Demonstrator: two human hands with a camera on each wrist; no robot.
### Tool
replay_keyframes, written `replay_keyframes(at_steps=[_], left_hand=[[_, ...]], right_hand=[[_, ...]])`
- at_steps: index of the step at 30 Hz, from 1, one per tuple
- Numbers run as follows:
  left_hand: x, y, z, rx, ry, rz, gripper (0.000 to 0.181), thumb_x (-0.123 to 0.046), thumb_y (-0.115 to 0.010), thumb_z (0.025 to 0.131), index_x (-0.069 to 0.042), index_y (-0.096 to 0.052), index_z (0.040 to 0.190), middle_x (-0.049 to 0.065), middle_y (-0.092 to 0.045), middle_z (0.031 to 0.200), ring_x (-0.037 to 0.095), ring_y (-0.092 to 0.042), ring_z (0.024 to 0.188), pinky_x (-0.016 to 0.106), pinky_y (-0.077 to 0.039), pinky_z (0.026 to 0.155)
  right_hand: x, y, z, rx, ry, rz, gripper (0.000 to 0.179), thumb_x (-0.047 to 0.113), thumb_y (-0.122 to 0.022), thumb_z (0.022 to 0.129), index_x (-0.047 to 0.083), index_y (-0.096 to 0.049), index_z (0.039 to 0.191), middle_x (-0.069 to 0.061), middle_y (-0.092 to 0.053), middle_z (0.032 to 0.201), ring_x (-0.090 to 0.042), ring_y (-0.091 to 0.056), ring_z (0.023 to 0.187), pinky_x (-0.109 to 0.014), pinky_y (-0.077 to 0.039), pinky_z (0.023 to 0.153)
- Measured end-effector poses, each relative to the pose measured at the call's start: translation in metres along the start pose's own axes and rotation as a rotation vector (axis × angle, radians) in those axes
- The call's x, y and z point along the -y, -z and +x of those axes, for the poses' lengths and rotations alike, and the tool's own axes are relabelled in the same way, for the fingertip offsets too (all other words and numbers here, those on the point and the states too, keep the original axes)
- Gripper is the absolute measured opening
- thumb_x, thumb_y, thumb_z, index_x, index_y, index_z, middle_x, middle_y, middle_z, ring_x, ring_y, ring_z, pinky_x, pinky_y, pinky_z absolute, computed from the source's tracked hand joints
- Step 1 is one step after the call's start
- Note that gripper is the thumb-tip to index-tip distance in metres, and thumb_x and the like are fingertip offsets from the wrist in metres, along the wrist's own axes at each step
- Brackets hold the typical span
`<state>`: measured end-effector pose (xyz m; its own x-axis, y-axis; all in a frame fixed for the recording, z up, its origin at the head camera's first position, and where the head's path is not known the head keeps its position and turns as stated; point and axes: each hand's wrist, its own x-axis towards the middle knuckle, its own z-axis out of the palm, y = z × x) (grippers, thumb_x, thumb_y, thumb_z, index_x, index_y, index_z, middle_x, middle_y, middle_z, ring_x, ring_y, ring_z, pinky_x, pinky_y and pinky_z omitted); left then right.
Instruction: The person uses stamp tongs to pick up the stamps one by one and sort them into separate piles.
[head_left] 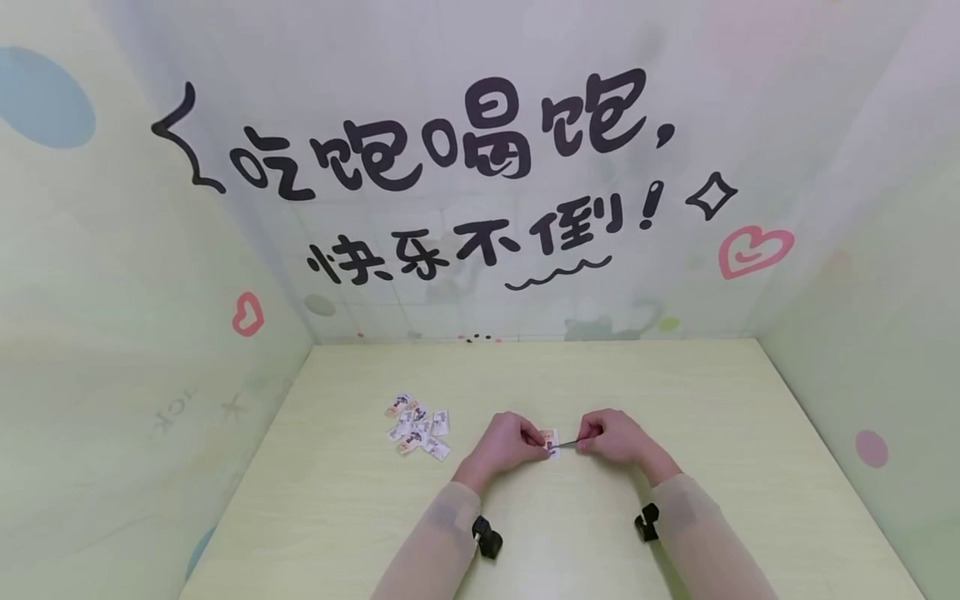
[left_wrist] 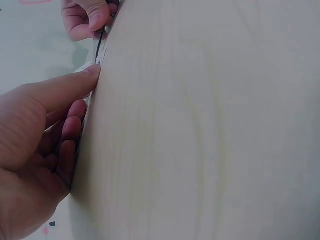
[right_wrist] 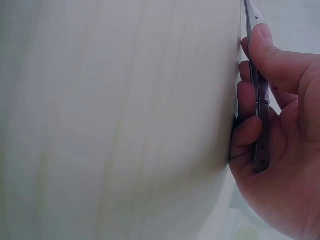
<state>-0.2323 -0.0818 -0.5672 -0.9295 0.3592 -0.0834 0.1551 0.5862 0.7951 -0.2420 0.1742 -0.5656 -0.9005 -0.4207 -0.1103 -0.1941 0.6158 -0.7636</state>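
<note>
Between the two hands is a small printed paper piece (head_left: pixel 553 436), white with orange and dark marks. My left hand (head_left: pixel 512 442) holds its left edge, thumb and index fingertips at the paper; the thumb (left_wrist: pixel 75 86) reaches it in the left wrist view, with the other fingers curled below. In my right hand (head_left: pixel 615 437) is a slim metal tool (right_wrist: pixel 261 125) with a flat, dotted handle end. Thumb and fingers grip it, and the handle lies along the palm. The tool's thin front end (head_left: pixel 564 445) points left and overlaps the paper in the head view.
A loose, overlapping pile of similar small printed paper pieces (head_left: pixel 416 429) lies to the left on the pale wood-grain table (head_left: pixel 337 517). Printed wall panels (head_left: pixel 480 308) stand at the back and both sides. Black wrist devices (head_left: pixel 487 537) sit by both sleeves.
</note>
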Motion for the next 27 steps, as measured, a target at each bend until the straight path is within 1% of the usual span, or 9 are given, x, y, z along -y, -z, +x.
replay_keyframes(at_steps=[4,7,14,23,27], left_hand=[[0.0020,-0.0003,0.0012,0.001,0.002,-0.007,0.014,-0.015,-0.095,0.081,-0.015,-0.082,0.087,-0.010,-0.072,0.079,0.009,-0.066,0.072,0.026,-0.056,0.071],[0.0038,-0.0008,0.0018,0.000,-0.009,-0.012,0.015,-0.015,-0.095,0.081,-0.015,-0.082,0.087,-0.010,-0.072,0.079,0.009,-0.066,0.071,0.026,-0.056,0.070],[0.0054,-0.0002,0.0019,-0.007,-0.022,0.001,0.014,-0.017,-0.095,0.081,-0.015,-0.083,0.088,-0.011,-0.072,0.079,0.007,-0.066,0.071,0.025,-0.056,0.069],[0.0068,-0.0033,0.0032,-0.018,-0.008,-0.019,0.014,-0.017,-0.096,0.081,-0.017,-0.082,0.086,-0.012,-0.072,0.078,0.008,-0.066,0.071,0.025,-0.056,0.069],[0.0062,-0.0038,0.0018,-0.026,-0.018,-0.016,0.014,-0.017,-0.095,0.080,-0.016,-0.082,0.085,-0.012,-0.071,0.077,0.007,-0.065,0.070,0.025,-0.055,0.068]], right_hand=[[-0.0014,-0.0009,0.0009,0.001,0.003,0.004,0.017,0.011,-0.083,0.091,0.016,-0.070,0.081,0.006,-0.064,0.075,-0.016,-0.054,0.075,-0.037,-0.042,0.076],[-0.0018,-0.0008,0.0008,0.001,0.006,0.002,0.017,0.012,-0.083,0.092,0.016,-0.070,0.081,0.006,-0.064,0.075,-0.016,-0.055,0.075,-0.037,-0.042,0.076],[-0.0034,0.0000,0.0022,0.004,0.013,-0.013,0.015,0.015,-0.083,0.092,0.018,-0.071,0.082,0.007,-0.065,0.077,-0.015,-0.056,0.075,-0.035,-0.043,0.075],[-0.0009,0.0000,0.0007,-0.001,-0.004,-0.004,0.016,0.011,-0.083,0.092,0.016,-0.070,0.082,0.005,-0.063,0.075,-0.017,-0.055,0.075,-0.038,-0.042,0.075],[0.0010,0.0005,-0.0003,0.001,0.000,0.001,0.017,0.009,-0.083,0.091,0.015,-0.070,0.082,0.004,-0.062,0.074,-0.017,-0.054,0.074,-0.037,-0.042,0.075]])
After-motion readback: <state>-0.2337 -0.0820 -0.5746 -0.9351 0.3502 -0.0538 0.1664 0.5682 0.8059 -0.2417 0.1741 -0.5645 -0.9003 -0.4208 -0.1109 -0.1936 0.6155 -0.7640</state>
